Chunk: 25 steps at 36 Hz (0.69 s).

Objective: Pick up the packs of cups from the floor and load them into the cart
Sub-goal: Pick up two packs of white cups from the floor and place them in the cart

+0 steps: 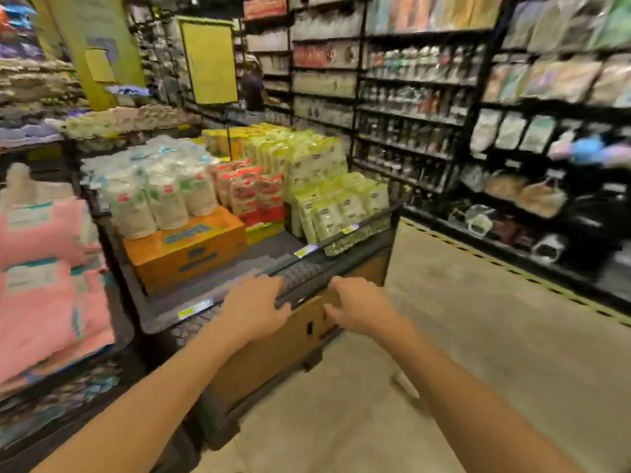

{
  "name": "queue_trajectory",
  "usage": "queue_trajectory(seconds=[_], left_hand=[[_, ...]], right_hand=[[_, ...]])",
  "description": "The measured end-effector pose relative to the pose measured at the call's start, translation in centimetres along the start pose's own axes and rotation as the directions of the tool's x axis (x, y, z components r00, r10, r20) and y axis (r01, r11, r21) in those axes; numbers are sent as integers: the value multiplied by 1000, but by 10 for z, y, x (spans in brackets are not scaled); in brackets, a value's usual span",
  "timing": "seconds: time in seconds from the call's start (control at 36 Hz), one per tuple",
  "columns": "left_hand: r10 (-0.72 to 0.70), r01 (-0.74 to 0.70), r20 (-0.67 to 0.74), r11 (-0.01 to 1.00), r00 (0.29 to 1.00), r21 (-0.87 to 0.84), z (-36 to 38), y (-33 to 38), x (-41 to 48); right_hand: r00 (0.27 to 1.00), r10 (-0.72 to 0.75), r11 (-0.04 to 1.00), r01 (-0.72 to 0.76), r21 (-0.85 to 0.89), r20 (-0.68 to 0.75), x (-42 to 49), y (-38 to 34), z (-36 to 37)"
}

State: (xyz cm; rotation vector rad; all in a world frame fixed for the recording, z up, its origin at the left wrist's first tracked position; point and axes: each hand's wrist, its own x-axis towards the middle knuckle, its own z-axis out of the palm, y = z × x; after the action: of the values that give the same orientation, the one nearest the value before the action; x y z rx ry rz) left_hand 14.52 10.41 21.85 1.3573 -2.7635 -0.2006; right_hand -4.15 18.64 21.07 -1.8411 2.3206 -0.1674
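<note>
Stock aisle, viewed from behind the person at the cart. Picture blurred throughout.

1. Dark-framed cart w/ brown side panel (273, 356): stood on the beige concrete floor (461, 336), loaded nearly full.
2. Packs of white cups in clear wrap, red & green labels (160, 199): in the cart, L side, upright, several deep. Front row sat on item 3.
3. Orange cardboard carton w/ blue print (184, 250): flat on the cart bed, near-L corner.
4. Red-and-white wrapped packs (256, 196): centre of cart, just beside the cups.
5. Yellow-green wrapped packs (327, 186): R side of cart, stacked to the R rim.
6. Black ribbed handle bar (304, 274): along the cart's near edge.
7. Left hand (254, 307): on the bar, fingers wrapped over it, gripping.
8. Right hand (358, 305): just beside the bar, in front of the brown panel, fingers half curled. Touching or not: could not tell.
9. Black store shelving w/ bagged goods (478, 107): R of the aisle.
10. Pink wrapped packs (44, 291): shelf to the L, near the cart.
11. Yellow pillar (112, 46): rear L.
12. Second person in dark top (252, 87): far end of aisle, detail unclear.
</note>
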Motion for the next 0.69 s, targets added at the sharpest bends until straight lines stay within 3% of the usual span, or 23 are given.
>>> queue_trajectory(seconds=[0.19,0.39,0.69], left_hand=[[222,-220,82,975,972,-37,51,156,63],[371,-369,175,928,912,-44,91,261,111],[556,-552,305,827,773,-108,169,369,221]], right_hand=[[969,242,968,-244,51,46,-59,166,-7],[894,444,892,-447,66,53,-97,274,-8],[674,737,658,-732,177,49,-104,410,14]])
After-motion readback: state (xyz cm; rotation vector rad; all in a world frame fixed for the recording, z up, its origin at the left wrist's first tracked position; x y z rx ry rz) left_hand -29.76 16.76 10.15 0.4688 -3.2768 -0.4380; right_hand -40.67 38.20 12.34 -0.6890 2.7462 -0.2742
